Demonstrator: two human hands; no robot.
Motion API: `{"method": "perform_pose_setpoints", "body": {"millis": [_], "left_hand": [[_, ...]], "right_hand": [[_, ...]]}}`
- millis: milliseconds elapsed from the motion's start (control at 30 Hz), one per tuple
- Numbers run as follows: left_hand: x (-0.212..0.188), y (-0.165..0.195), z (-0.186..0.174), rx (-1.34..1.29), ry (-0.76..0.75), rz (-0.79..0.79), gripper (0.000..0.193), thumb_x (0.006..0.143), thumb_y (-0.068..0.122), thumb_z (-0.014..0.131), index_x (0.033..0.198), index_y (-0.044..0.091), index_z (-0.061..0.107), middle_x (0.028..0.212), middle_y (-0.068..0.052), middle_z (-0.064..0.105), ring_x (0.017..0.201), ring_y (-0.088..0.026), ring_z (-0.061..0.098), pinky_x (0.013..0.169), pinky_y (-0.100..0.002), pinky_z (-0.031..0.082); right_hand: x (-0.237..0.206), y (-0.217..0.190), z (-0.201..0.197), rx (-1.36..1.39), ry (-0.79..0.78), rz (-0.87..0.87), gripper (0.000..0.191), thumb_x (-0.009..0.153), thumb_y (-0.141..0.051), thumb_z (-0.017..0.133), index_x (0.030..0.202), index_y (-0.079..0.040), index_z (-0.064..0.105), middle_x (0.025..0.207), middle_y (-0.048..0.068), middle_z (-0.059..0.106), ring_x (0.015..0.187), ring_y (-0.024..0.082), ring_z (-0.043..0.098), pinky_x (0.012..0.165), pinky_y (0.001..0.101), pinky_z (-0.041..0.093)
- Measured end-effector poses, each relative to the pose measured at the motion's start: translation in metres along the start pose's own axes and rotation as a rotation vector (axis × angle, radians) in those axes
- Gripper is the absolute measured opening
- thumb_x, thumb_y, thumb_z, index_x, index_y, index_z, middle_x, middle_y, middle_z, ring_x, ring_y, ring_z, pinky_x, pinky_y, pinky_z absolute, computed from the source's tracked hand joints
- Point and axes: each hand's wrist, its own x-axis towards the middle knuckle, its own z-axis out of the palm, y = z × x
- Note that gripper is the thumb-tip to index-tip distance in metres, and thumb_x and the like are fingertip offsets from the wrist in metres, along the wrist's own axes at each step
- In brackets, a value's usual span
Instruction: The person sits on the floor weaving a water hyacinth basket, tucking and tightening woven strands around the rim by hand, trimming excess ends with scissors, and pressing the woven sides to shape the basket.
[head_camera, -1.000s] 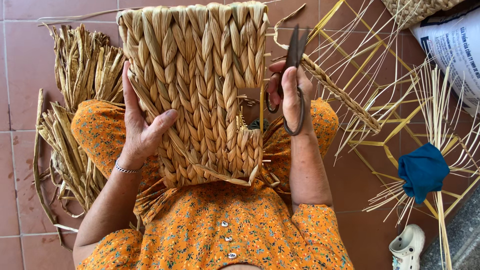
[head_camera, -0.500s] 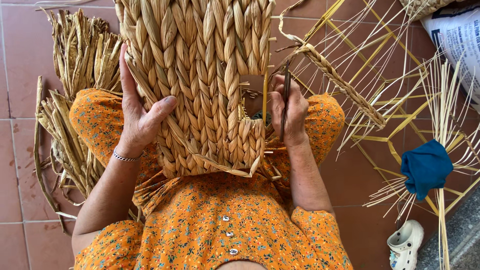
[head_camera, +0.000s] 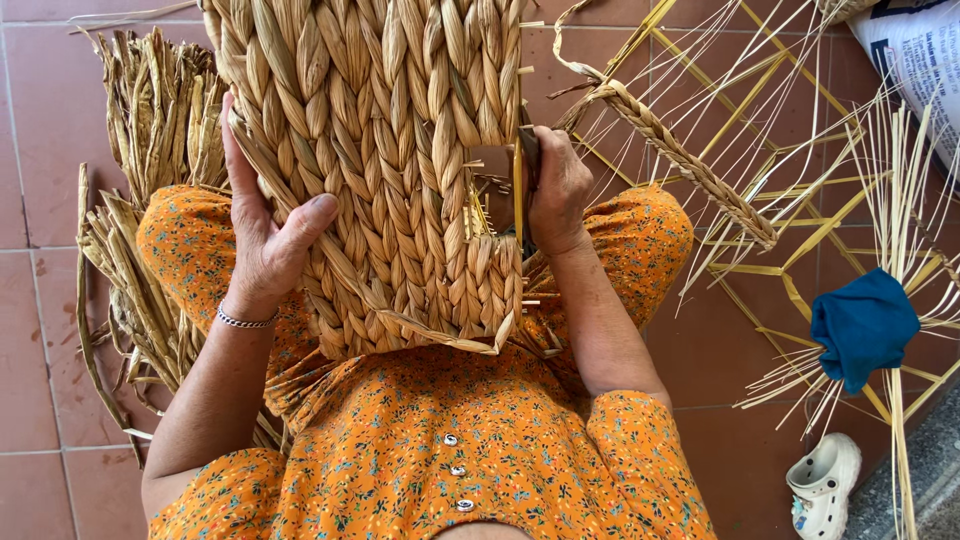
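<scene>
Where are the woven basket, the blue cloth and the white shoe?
woven basket (head_camera: 385, 150), head view, middle of its braided wall.
blue cloth (head_camera: 862, 327), head view, centre of the bundle.
white shoe (head_camera: 822, 482), head view, its upper.

The only package I can see is a white sack (head_camera: 920, 50) in the top right corner of my view. It lies on the floor, well apart from my hands, beyond the yellow frame (head_camera: 790, 100) and the pale straws (head_camera: 900, 200). Only a part of the sack shows, because the edge of the picture cuts it. Its surface is white and a little wrinkled, with some dark print and a small blue mark on it. A dark strip runs along its top edge. I see no label, no sign and no screen anywhere else around me.
</scene>
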Motion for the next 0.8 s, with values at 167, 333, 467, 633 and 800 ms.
{"method": "perform_pose_setpoints", "body": {"millis": [167,333,467,633,800], "left_hand": [[0.0,-0.001,0.001,-0.036,0.001,-0.021,0.1,0.103,0.012,0.073,0.17,0.014,-0.001,0.165,-0.012,0.034,0.148,-0.023,0.044,0.129,-0.04,0.039],[0.002,-0.003,-0.002,0.022,-0.019,0.022,0.098,0.105,0.015,0.075,0.171,0.015,0.003,0.166,-0.01,0.033,0.151,-0.022,0.042,0.131,-0.039,0.036],[0.004,-0.002,-0.002,0.022,-0.024,0.038,0.099,0.104,0.015,0.075,0.171,0.015,0.003,0.168,-0.008,0.03,0.152,-0.021,0.038,0.132,-0.038,0.033],[0.01,-0.001,-0.002,0.027,-0.006,0.034,0.102,0.099,0.015,0.077,0.166,0.013,0.0,0.173,-0.008,0.025,0.154,-0.021,0.034,0.132,-0.038,0.031],[0.02,-0.006,-0.009,0.014,0.0,0.003,0.099,0.1,0.014,0.075,0.166,0.014,0.001,0.167,-0.009,0.032,0.149,-0.021,0.042,0.129,-0.037,0.037]], "right_hand": [[-0.003,0.003,0.008,-0.039,0.024,0.035,0.026,0.108,-0.024,0.068,0.115,-0.002,0.054,0.086,0.01,0.062,0.071,0.022,0.068,0.061,0.0367,0.054],[-0.017,0.018,0.023,-0.033,0.0,0.111,0.02,0.108,-0.024,0.069,0.105,-0.006,0.062,0.07,0.003,0.06,0.06,0.014,0.063,0.055,0.0328,0.052],[-0.013,0.025,0.016,0.377,-0.006,0.388,0.021,0.112,-0.029,0.066,0.107,-0.008,0.065,0.078,-0.001,0.064,0.066,0.007,0.062,0.054,0.0249,0.05],[0.0,0.015,-0.026,0.736,-0.148,0.578,0.036,0.103,-0.039,0.071,0.116,-0.005,0.068,0.079,-0.001,0.069,0.065,0.005,0.061,0.055,0.0233,0.044],[0.017,0.001,-0.028,0.55,-0.284,0.381,0.038,0.104,-0.039,0.077,0.114,-0.003,0.071,0.084,0.0,0.069,0.075,0.008,0.068,0.066,0.0259,0.06]]}}
